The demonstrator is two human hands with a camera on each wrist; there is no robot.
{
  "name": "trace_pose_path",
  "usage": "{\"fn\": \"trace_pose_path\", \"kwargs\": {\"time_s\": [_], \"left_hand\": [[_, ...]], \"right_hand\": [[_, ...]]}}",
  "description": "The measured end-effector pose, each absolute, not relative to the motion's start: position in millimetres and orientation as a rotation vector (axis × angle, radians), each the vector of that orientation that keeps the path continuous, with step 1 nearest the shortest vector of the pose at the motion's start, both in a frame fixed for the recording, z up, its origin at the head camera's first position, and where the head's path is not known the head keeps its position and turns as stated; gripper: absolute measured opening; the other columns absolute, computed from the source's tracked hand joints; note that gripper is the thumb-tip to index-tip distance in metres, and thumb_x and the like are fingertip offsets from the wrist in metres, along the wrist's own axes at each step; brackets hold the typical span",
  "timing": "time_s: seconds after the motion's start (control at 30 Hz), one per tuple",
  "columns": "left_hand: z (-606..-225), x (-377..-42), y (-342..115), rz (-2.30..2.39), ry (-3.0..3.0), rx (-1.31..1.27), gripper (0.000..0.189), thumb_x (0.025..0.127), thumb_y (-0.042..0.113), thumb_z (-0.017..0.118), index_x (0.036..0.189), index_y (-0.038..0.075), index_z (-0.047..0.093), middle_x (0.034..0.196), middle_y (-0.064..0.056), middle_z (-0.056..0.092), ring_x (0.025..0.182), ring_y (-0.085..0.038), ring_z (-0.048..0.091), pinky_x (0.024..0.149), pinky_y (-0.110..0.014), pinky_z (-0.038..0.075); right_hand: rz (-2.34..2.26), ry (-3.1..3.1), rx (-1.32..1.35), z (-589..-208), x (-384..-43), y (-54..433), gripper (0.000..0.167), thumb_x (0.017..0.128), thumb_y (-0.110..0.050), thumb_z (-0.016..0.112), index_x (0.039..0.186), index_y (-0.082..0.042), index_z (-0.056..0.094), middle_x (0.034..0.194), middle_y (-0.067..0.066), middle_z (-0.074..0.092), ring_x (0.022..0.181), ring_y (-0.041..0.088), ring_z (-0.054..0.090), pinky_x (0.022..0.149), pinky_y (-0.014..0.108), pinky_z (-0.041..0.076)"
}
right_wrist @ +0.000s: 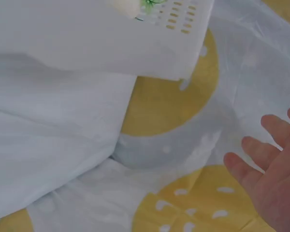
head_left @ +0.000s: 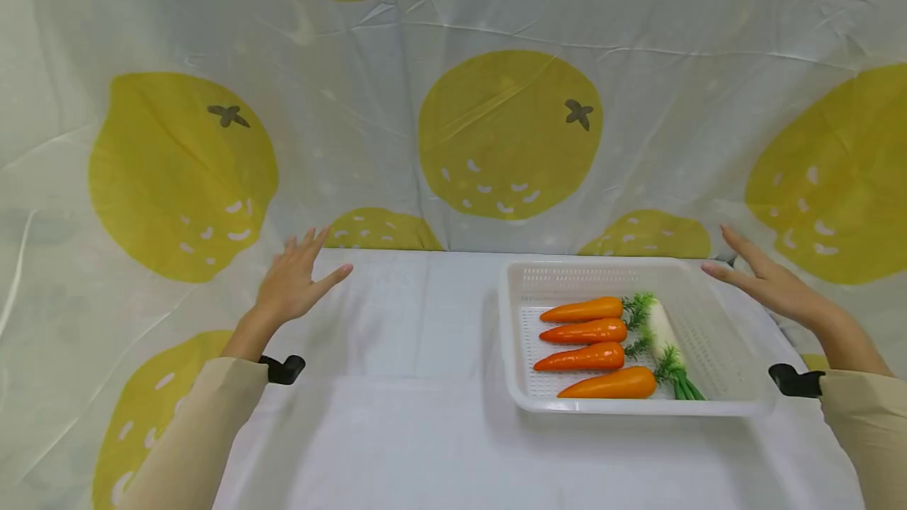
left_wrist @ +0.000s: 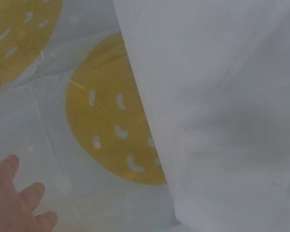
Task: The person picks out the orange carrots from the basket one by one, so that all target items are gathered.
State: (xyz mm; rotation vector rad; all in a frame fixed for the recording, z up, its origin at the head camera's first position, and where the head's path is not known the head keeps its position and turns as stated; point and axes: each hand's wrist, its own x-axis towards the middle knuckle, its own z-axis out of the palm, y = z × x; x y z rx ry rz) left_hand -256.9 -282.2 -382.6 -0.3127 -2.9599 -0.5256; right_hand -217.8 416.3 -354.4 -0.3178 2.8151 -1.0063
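My left hand [head_left: 292, 283] is held over the left part of the table, fingers spread, holding nothing. On the other side my right hand [head_left: 775, 287] hovers by the right end of a white plastic basket [head_left: 638, 408], also with straight fingers and nothing in them. Several orange carrots [head_left: 591, 331] lie in a column inside the basket, tips to the left, leafy ends to the right. Beside their leaves rests a white radish [head_left: 664, 330] with green stems toward the front. In the right wrist view, a corner of the basket [right_wrist: 159, 58] shows above the fingers [right_wrist: 263, 152].
A white cloth covers the table [head_left: 397, 431]. Behind it hangs a pale curtain [head_left: 354, 116] printed with big yellow fruits, which also shows past the table's left and right edges. Each wrist wears a black band [head_left: 283, 369].
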Motion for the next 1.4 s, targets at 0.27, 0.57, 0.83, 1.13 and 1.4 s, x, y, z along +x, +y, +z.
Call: {"fn": "trace_pose_path", "kwargs": {"time_s": [0.27,0.57,0.83,1.13,1.4], "left_hand": [[-374.7,-255.1,-266.4,-0.618,-2.937,-0.355,0.089,0.097,0.063,0.047,0.162,0.018,0.007,0.166,-0.015,0.006,0.147,-0.048,0.003,0.108,-0.075,0.009],[-369.0,-256.2,-245.7,-0.707,-2.872,-0.427,0.087,0.097,0.059,0.053,0.162,0.016,0.014,0.166,-0.012,0.012,0.149,-0.041,0.013,0.111,-0.07,0.017],[-365.5,-261.1,-229.9,-0.826,-2.844,-0.475,0.085,0.096,0.057,0.056,0.162,0.024,0.013,0.164,-0.012,0.018,0.148,-0.039,0.019,0.109,-0.07,0.023],[-356.0,-261.4,-206.2,-1.009,-2.828,-0.541,0.083,0.096,0.055,0.06,0.161,0.027,0.017,0.164,-0.006,0.021,0.148,-0.034,0.021,0.112,-0.064,0.025],[-344.0,-258.2,-179.6,-1.203,-2.778,-0.69,0.078,0.095,0.046,0.065,0.159,0.029,0.025,0.161,-0.004,0.028,0.143,-0.032,0.033,0.109,-0.055,0.037]], "right_hand": [[-1.131,2.775,-0.309,-359.7,-209.7,434.2,0.083,0.106,-0.029,0.049,0.158,-0.031,-0.015,0.163,0.02,-0.013,0.144,0.053,-0.01,0.098,0.083,0.003],[-1.186,2.744,-0.276,-384.9,-202.9,447.7,0.076,0.108,-0.025,0.044,0.16,-0.017,-0.012,0.156,0.038,0.01,0.135,0.025,0.042,0.103,0.052,0.043],[-1.349,2.712,-0.319,-415.1,-197.3,449.0,0.071,0.108,-0.017,0.045,0.158,0.0,-0.001,0.143,0.021,0.038,0.103,-0.022,0.044,0.079,0.013,0.05],[-1.362,2.674,-0.204,-430.9,-192.5,440.8,0.069,0.109,-0.028,0.041,0.157,0.003,0.003,0.141,0.012,0.047,0.101,-0.021,0.04,0.093,0.039,0.052],[-1.417,2.736,-0.182,-439.9,-188.3,425.8,0.063,0.109,-0.026,0.04,0.152,0.013,0.014,0.122,0.002,0.057,0.091,-0.009,0.057,0.072,0.017,0.051]]}}
